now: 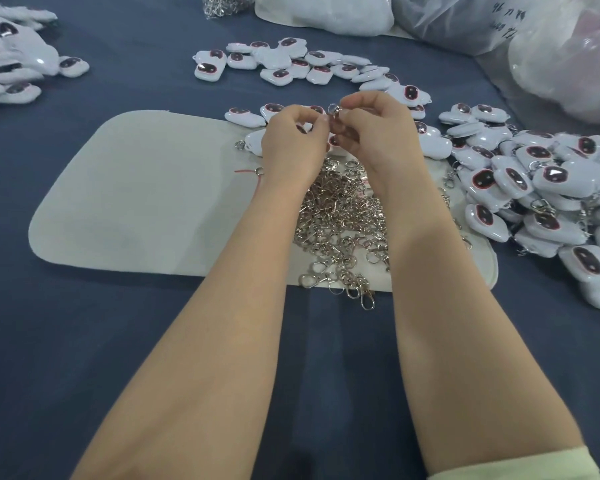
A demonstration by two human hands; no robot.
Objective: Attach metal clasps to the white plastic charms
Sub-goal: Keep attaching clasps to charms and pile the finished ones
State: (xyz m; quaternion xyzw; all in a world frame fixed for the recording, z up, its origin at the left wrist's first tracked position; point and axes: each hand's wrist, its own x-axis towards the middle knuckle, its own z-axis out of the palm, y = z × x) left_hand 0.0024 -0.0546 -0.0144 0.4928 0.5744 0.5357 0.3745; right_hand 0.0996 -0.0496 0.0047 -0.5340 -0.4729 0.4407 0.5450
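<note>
Metal clasp pinched between both my hands, held over far edge of white mat. Left hand: fingers curled, tips on clasp. Right hand: fingers curled, pinching clasp ring. Cannot tell if charm held too. Loose clasp pile on mat under my wrists. White charms heaped at right on bench; charm row farther back; charm heap far left.

The left hand hides what it pinches, perhaps a charm; the charm heap is cropped
</note>
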